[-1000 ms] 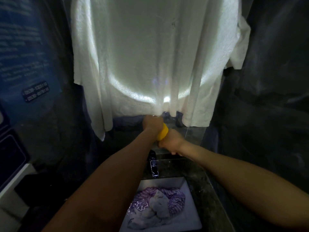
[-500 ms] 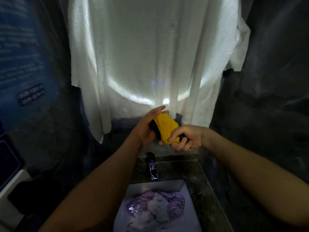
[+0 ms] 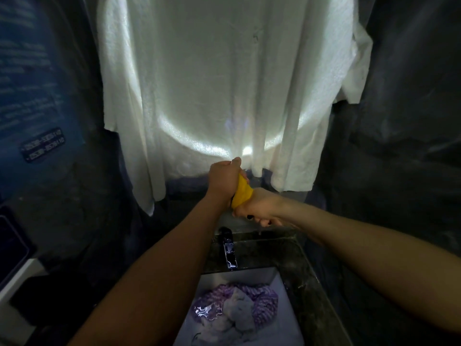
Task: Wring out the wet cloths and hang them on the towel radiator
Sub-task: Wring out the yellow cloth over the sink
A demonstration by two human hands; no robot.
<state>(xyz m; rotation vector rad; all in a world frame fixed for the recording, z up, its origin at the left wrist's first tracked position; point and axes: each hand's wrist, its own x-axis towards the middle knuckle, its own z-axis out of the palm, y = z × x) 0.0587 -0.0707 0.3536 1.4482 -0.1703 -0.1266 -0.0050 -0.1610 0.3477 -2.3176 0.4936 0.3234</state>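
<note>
Yellow cloth [image 3: 243, 196]: one item, bunched into a short thick roll and held in the air above the back edge of the counter, just in front of the lower hem of the white towel. Only a small part shows between the two fists.

Left hand [image 3: 224, 181]: fingers curled tightly round the upper end of the roll, thumb on top, knuckles facing the camera.

Right hand [image 3: 259, 208]: fingers wrapped round the lower end, wrist turned so the dark-painted nails point down. The two hands touch each other around the roll.

White towel [image 3: 224, 96]: large, hanging in folds across the wall, lit by a bright arc of light.

Sink [image 3: 249, 272]: pale, rectangular, set in a dark stone counter [image 3: 299, 265], below the forearms.

Purple striped cloth [image 3: 264, 303]: lying crumpled in the sink.

Pale cloth [image 3: 239, 310]: heaped on the purple one, touching it.

Tap [image 3: 228, 248]: dark, shiny, at the rear of the sink, below the hands.

Blue sign [image 3: 25, 96]: on the left wall, lettering too blurred to read.
</note>
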